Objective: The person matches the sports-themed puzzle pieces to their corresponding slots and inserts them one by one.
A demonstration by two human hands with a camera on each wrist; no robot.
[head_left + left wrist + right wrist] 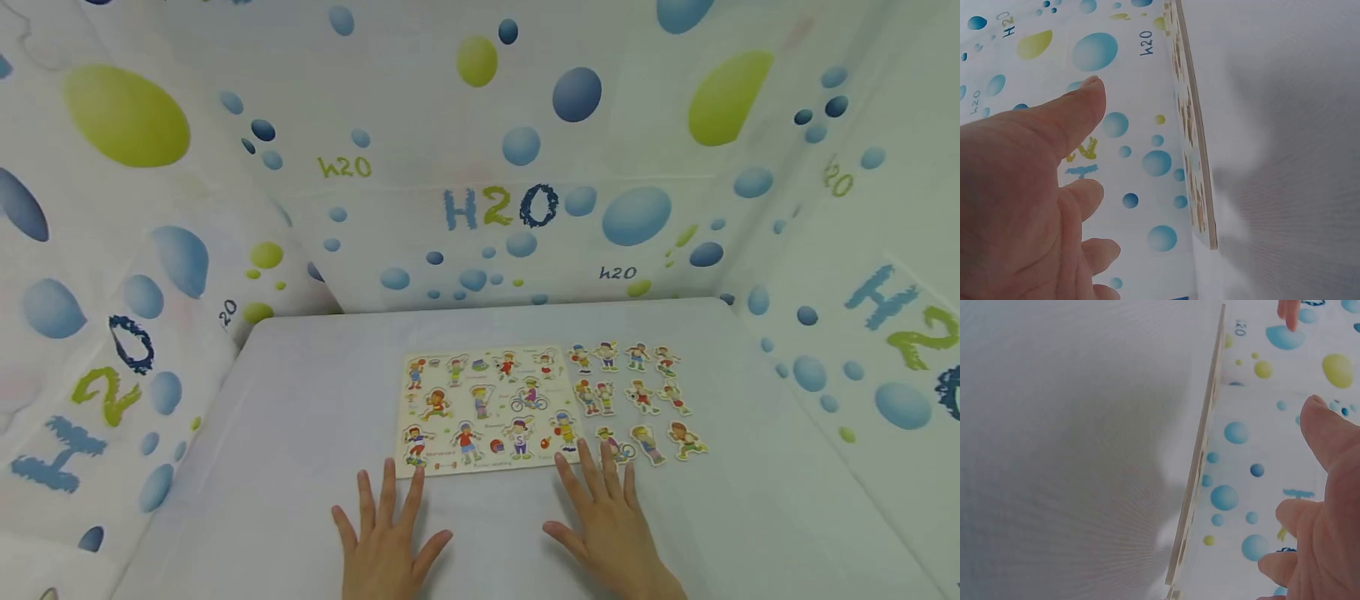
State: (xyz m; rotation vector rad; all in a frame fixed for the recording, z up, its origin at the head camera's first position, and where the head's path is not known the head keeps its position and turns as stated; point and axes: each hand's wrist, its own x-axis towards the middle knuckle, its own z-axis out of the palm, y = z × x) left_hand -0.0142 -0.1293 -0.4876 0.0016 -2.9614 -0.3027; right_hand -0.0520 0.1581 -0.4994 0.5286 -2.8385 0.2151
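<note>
A cream puzzle board printed with children playing sports lies flat on the white table. To its right, several cut-out puzzle pieces shaped like child figures are laid out in rough rows. My left hand is spread with straight fingers near the board's front left corner, holding nothing. The right hand, likewise spread, has its fingertips by the board's front right corner and the lowest pieces. Both wrist views show the board edge-on, with the left thumb and right thumb extended apart from it.
The white table stretches around the board. White cloth walls with blue and green bubbles and H2O lettering rise at the back and on both sides.
</note>
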